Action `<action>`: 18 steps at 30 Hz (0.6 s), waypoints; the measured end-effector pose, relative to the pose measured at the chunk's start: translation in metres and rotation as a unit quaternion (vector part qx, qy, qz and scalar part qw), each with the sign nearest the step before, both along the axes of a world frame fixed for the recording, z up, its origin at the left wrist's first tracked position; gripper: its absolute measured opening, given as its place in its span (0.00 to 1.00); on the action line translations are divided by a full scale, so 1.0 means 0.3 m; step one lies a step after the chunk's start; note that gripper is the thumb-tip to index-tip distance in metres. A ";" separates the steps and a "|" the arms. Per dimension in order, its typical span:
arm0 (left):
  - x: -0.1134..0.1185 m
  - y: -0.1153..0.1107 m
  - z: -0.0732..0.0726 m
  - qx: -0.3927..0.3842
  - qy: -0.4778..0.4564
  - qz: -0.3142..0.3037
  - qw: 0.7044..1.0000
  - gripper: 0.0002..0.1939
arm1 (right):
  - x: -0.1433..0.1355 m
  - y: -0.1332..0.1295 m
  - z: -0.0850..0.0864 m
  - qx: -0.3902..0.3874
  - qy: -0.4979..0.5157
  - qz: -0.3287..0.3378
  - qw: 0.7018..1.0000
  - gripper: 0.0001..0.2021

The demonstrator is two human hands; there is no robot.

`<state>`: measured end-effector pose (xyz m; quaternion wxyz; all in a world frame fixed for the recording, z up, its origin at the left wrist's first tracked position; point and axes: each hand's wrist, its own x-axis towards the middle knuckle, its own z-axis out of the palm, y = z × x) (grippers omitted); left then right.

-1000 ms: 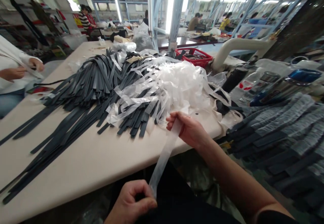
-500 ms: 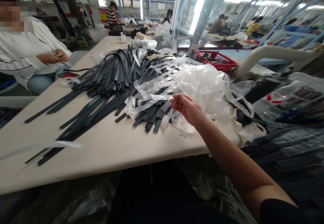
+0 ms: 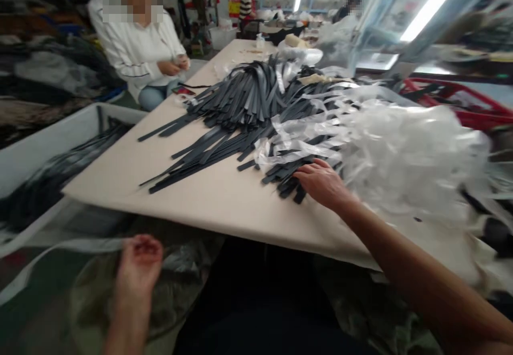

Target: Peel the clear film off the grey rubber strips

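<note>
My left hand [image 3: 142, 261], low at the left below the table edge, has its fingers curled in. A translucent white plastic strip [image 3: 76, 245] trails leftward from those fingers. My right hand [image 3: 320, 184] rests over the near ends of a bundle of dark grey flat strips [image 3: 284, 176], its fingers stretched out and a little apart. Beside it lie loose white film ribbons [image 3: 296, 149] and a large heap of crumpled white film [image 3: 409, 157]. A bigger pile of dark strips [image 3: 248, 95] fans out farther back on the table.
The pale table [image 3: 224, 194] has its front edge before my lap. A white bin [image 3: 48, 130] holding dark material stands at the left. Across the table sits a person in a white top [image 3: 140, 50]. A red basket [image 3: 460, 98] stands at the back right.
My view has turned left. My right hand has gone from a white ribbon down to the dark strip ends. My left hand has come into view with the white strip at its fingers.
</note>
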<state>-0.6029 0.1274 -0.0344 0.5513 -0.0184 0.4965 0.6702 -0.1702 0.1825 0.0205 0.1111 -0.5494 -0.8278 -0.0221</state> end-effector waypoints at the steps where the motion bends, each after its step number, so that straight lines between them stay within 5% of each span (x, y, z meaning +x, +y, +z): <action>1: 0.006 -0.009 -0.013 0.002 -0.050 0.062 0.997 0.18 | 0.008 0.012 -0.007 0.015 -0.011 0.009 1.000 0.12; 5: 0.094 -0.031 -0.005 0.028 -0.165 0.059 0.984 0.17 | -0.017 0.034 -0.024 0.079 0.011 0.058 0.995 0.15; 8: 0.160 -0.038 0.032 0.036 -0.184 0.044 0.981 0.16 | -0.144 -0.006 -0.015 0.116 0.092 0.115 0.982 0.13; 13: 0.207 -0.046 0.054 0.040 -0.207 0.026 0.977 0.15 | -0.473 -0.108 0.015 0.016 0.198 0.179 0.964 0.10; 18: 0.242 -0.056 0.040 0.050 -0.199 -0.008 0.979 0.13 | -0.675 -0.158 0.025 -0.067 0.102 0.160 0.979 0.19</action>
